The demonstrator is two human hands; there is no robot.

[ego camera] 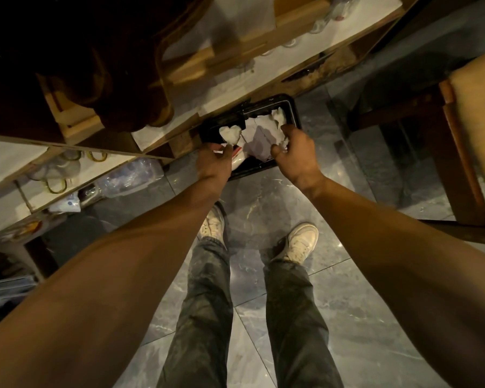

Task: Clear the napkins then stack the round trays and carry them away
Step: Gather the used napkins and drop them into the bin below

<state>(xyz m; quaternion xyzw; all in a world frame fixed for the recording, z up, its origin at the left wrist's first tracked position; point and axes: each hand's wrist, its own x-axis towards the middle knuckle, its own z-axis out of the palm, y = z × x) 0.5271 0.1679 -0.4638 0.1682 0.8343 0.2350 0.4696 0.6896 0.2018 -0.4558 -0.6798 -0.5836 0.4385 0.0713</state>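
White napkins are soft and light; my left hand and right hand each pinch a crumpled wad over the black bin, gripping the bulk.

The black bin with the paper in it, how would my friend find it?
Look at the grey marble floor, just ahead of the white shoes. The black bin sits against the wooden shelf unit, both hands over it. It is the only dark box stuffed with crumpled white napkins.
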